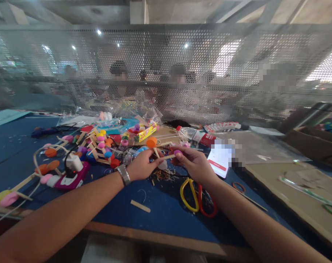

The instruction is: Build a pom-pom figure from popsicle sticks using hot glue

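Observation:
My left hand [142, 165] is closed around a small frame of wooden craft sticks [166, 156] that carries an orange bottle cap [151, 142] on top. A watch [124, 174] sits on that wrist. My right hand [191, 160] pinches the other end of the stick frame, where a purple cap [178, 152] is attached. Both hands meet above the blue table [160, 215], just over a litter of rubber bands and stick scraps.
Yellow and red scissors [194, 195] lie under my right wrist, and a loose stick [140, 206] near the front. Stick-and-cap models [94, 146] and a pink device [72, 175] crowd the left. A phone [220, 160], cardboard sheets [292, 190] and a perforated screen [166, 73] with people behind it.

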A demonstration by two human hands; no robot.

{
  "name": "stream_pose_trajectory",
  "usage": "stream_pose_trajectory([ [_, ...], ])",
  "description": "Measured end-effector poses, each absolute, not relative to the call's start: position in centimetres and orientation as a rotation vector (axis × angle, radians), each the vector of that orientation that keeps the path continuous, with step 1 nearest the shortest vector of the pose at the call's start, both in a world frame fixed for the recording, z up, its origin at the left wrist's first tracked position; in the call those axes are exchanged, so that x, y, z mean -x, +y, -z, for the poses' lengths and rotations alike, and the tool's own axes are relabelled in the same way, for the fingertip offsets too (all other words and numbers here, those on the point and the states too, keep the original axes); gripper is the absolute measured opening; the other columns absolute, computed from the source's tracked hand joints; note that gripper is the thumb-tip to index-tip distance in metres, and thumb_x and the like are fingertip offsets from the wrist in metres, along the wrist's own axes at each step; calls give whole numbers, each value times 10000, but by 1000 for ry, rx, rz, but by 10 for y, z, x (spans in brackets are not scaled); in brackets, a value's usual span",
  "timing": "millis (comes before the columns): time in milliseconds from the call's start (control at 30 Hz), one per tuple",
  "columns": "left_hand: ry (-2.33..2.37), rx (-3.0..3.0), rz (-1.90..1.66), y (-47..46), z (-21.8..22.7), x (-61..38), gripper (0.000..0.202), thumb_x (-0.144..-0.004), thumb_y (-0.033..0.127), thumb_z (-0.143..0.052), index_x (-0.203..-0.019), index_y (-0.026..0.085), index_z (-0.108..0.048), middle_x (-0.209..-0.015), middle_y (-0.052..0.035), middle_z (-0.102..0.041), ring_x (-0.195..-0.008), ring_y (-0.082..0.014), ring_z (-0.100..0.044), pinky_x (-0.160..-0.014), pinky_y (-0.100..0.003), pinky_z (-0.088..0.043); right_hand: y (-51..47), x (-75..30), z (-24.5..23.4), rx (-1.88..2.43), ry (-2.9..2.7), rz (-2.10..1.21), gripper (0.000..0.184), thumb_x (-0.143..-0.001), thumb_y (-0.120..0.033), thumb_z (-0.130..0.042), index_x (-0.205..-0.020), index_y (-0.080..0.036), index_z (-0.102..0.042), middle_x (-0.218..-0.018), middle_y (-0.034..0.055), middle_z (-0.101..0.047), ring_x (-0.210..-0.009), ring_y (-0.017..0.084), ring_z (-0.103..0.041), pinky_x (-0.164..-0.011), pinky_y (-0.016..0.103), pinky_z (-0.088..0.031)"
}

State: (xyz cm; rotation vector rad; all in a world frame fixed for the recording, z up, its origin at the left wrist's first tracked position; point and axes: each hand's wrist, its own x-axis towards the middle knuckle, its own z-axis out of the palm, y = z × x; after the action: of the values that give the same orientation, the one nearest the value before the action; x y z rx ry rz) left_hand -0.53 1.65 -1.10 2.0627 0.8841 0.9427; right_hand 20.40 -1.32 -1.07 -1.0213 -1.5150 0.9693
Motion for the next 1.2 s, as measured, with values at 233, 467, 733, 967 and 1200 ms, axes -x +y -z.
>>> stream_pose_trajectory([
  [233,877,-1960,-944,18,11,5,261,-884,430,-639,-944,177,-628,-900,-56,-706,-831,-210,-662,-790,-335,-527,-12,-207,14,1000,-1369,-1013,621,-841,-715,-610,-1213,-233,-729,-903,70,-749,-669,190,-677,-603,326,-544],
  [467,878,-1915,-953,18,11,5,254,-869,418,-646,-937,173,-631,-901,-58,-708,-845,-214,-670,-802,-337,-531,-12,-206,10,1037,-1407,-891,509,-811,-630,-686,-1033,-181,-775,-717,24,-647,-613,152,-570,-565,291,-461],
  [733,897,-1927,-921,17,12,4,221,-880,382,-613,-943,171,-621,-904,-63,-699,-844,-214,-661,-804,-346,-525,-13,-202,9,1041,-1441,-898,539,-800,-672,-667,-983,-176,-771,-628,-2,-577,-585,155,-533,-579,303,-448],
  [967,883,-1885,-938,18,13,4,290,-858,456,-654,-929,177,-624,-894,-62,-707,-840,-221,-670,-800,-354,-539,-15,-201,8,1032,-1457,-887,480,-826,-625,-661,-985,-186,-772,-685,8,-610,-609,152,-551,-602,310,-484],
  [1200,898,-1876,-957,17,11,4,365,-837,526,-677,-924,174,-637,-889,-67,-705,-821,-221,-663,-774,-354,-546,-14,-200,9,1014,-1406,-932,492,-787,-626,-712,-1035,-206,-778,-728,15,-653,-601,142,-563,-589,305,-501],
])
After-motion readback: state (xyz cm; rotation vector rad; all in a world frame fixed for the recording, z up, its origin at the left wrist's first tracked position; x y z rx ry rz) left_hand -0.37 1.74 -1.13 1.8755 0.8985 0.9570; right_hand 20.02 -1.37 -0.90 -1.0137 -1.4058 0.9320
